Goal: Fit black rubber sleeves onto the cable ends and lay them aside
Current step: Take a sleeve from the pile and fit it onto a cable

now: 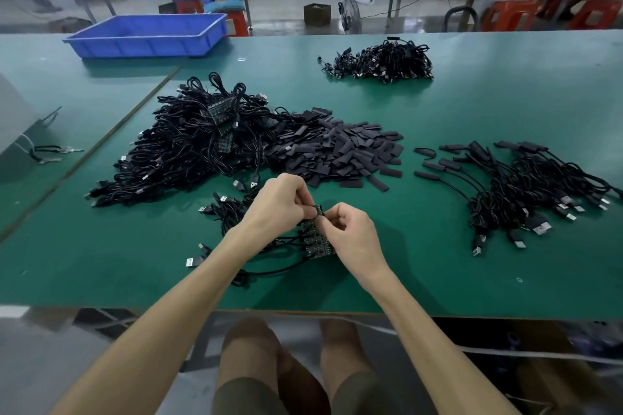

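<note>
Left hand (279, 202) and right hand (347, 229) pinch small flat circuit boards (315, 239).

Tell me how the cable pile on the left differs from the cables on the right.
The left pile is bigger and heaped in a tangle; the right cables lie flatter, fanned out. Bare circuit boards show in the left pile; the right cables' ends wear black sleeves. Both are black with USB plugs.

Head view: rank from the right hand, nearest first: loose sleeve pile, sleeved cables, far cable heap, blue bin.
1. Loose sleeve pile, just ahead.
2. Sleeved cables, right side.
3. Far cable heap, far ahead.
4. Blue bin, far left.
</note>
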Motion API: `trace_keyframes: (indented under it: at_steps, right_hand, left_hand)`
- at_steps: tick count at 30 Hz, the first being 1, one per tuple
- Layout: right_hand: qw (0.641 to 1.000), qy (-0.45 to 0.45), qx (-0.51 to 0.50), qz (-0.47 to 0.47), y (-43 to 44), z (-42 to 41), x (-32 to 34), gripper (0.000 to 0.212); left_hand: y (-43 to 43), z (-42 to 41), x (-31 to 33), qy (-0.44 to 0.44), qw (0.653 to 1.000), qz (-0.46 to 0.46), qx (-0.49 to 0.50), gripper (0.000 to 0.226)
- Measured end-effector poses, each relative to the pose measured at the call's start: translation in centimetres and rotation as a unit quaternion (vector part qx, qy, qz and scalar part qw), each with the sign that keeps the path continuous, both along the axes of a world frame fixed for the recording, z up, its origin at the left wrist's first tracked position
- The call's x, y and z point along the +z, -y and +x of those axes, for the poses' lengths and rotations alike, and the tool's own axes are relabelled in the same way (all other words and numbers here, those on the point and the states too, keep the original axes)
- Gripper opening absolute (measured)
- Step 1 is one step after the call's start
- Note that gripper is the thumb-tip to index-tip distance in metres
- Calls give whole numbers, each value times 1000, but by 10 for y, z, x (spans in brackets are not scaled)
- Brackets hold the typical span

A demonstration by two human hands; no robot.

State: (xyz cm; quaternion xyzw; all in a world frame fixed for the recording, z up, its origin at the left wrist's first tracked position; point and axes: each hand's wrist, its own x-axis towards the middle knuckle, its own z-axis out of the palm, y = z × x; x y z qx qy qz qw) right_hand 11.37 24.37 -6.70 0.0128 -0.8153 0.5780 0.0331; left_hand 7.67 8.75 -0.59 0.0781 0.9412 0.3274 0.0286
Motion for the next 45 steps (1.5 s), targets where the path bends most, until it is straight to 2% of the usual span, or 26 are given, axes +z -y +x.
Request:
trace_keyframes:
  at_steps: [11, 18, 21, 27, 28, 31, 33, 35, 38, 40, 45]
  right_hand:
    - [1000, 10, -2, -9, -1, 2, 3, 24]
    - [1000, 9, -12, -8, 3, 3, 4, 24]
    - [1000, 0, -19, 7, 3, 2, 4, 23]
    - [1000, 11, -21, 0, 6, 0, 4, 16]
    - [1000, 11, -17, -11, 6, 1, 5, 19]
    - [1000, -8, 0, -16, 7, 2, 7, 49]
    - [999, -38, 8, 8, 8, 2, 10, 50]
    - [998, -69, -1, -1, 10, 2, 13, 39]
    - [986, -109, 8, -128, 8, 4, 13, 21]
    - [971, -94, 24, -220, 6, 5, 12, 13]
    - [964, -19, -76, -254, -1, 4, 5, 44]
  left_hand:
    - [-1, 7, -9, -18, 999, 31, 23, 24]
    - [-2, 10, -8, -74, 994, 56, 51, 25]
    - [-9, 10, 13, -135, 980, 131, 56, 20]
    - [-33, 25, 49, -144, 939, 294, -104, 17]
    - [-36, 26, 50, -138, 934, 311, -111, 18]
    - [-42, 24, 49, -106, 927, 346, -96, 17]
    - [-45, 23, 45, -86, 932, 341, -90, 13]
    - [-45, 23, 39, -84, 939, 323, -86, 13]
    - [-43, 23, 32, -80, 953, 279, -92, 11]
    - [-41, 23, 27, -81, 958, 256, -97, 8]
    - [-29, 24, 8, -169, 973, 152, -44, 8]
